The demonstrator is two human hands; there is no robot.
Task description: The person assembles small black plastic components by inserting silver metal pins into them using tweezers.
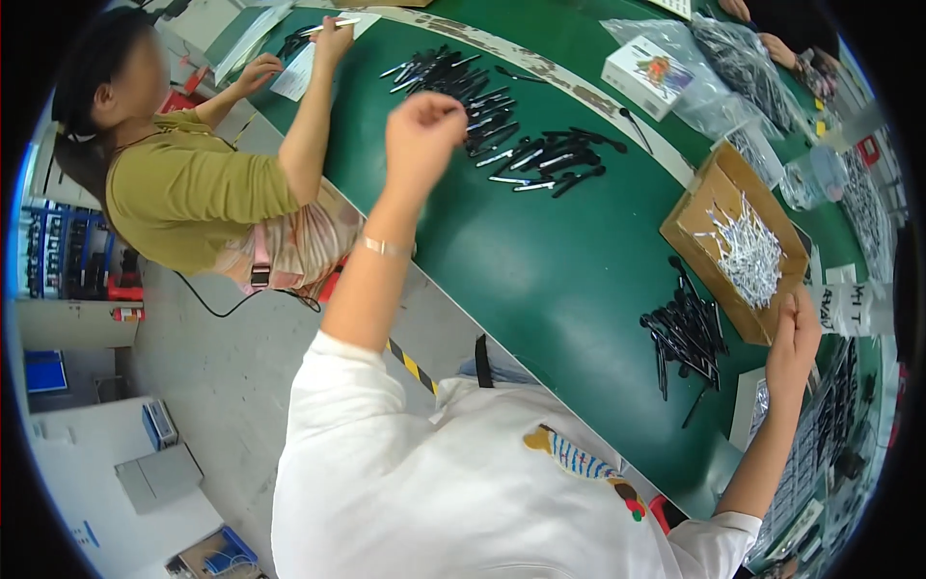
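My left hand (424, 137) is raised at the near side of a pile of slim black sticks with rounded ends (492, 121). Its fingers curl together; whatever they may hold cannot be made out. Out to the right, my right hand (793, 338) grips the near corner of a brown cardboard box (696, 203). Inside the box lies a heap of thin white-and-silver strips (748, 253). Between my arms, close to the box, a second heap of black sticks (687, 328) rests on the green table (502, 265).
On the left a person in an olive top (193, 183) handles papers (299, 72) and a white pen-like stick (335, 26). A white printed carton (646, 75), plastic bags (743, 68) and a clear jar (813, 180) stand beyond. Another person's hand (777, 50) shows at top right.
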